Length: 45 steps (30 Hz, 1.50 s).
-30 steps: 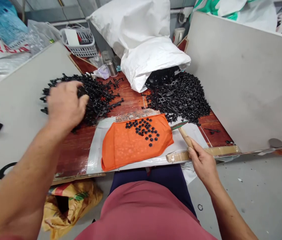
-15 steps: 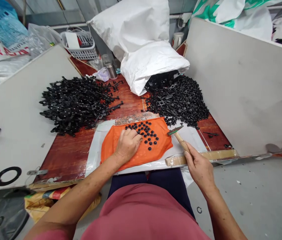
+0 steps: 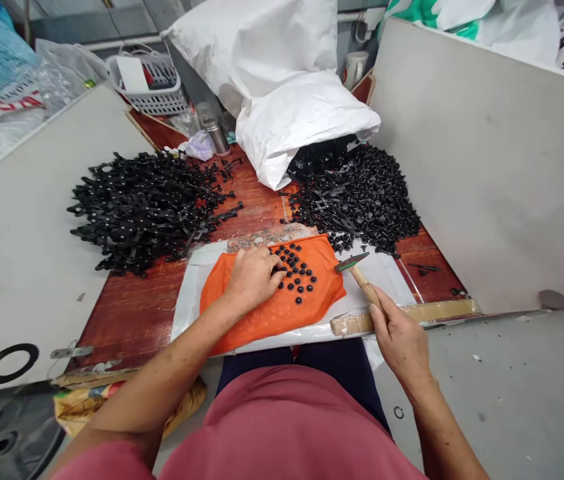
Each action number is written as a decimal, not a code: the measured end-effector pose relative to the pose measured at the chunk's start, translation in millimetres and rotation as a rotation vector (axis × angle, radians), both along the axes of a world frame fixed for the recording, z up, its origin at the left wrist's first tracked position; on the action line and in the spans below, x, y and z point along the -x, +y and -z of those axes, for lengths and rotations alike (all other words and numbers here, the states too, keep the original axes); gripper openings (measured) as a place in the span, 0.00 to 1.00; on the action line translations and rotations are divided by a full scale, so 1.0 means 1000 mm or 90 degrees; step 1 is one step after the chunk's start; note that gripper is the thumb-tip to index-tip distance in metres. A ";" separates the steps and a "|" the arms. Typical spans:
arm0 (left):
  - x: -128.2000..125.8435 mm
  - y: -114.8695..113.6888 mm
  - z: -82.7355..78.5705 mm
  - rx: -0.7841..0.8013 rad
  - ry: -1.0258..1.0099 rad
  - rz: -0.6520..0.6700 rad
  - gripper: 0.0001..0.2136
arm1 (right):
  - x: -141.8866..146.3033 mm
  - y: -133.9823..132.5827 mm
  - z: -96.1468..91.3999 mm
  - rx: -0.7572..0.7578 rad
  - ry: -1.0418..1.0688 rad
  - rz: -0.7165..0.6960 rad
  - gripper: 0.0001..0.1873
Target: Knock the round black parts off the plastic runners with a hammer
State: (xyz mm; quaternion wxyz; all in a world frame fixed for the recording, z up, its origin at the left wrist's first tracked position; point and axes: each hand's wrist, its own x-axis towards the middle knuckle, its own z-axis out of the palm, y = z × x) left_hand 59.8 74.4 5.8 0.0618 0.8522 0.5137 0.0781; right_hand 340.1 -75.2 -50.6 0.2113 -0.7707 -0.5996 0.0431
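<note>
My left hand rests on the orange cloth with its fingers bent and close together at the edge of a group of small black round pieces. What lies between its fingertips, if anything, is hidden. Several of the pieces lie loose on the cloth, flat side down, to the right of the fingers. In my right hand is a hammer, its pale wooden handle gripped near the end. The narrow greenish head points up and left, just above the cloth's right edge and apart from the black pieces.
A tall heap of black strip-like parts stands on the left of the red table. At right, small black pieces spill from a white sack. Grey panels border the table. A basket and flask stand behind.
My left hand has moved slightly up the cloth and now covers some of the black pieces. The hammer stays almost in the same place. The view has shifted a little.
</note>
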 end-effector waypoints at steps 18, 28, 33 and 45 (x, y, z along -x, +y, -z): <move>0.032 -0.053 0.038 0.051 -0.276 -0.155 0.04 | -0.011 0.003 0.002 0.104 -0.001 -0.006 0.27; 0.065 -0.007 0.026 -0.018 -0.243 -0.168 0.06 | -0.014 0.005 0.004 0.137 -0.001 0.014 0.29; 0.055 0.019 0.025 -0.041 -0.078 -0.123 0.07 | -0.014 0.006 0.004 0.134 0.009 0.006 0.28; 0.050 0.024 -0.002 0.086 -0.129 0.036 0.06 | -0.006 0.008 -0.010 0.108 0.094 -0.023 0.26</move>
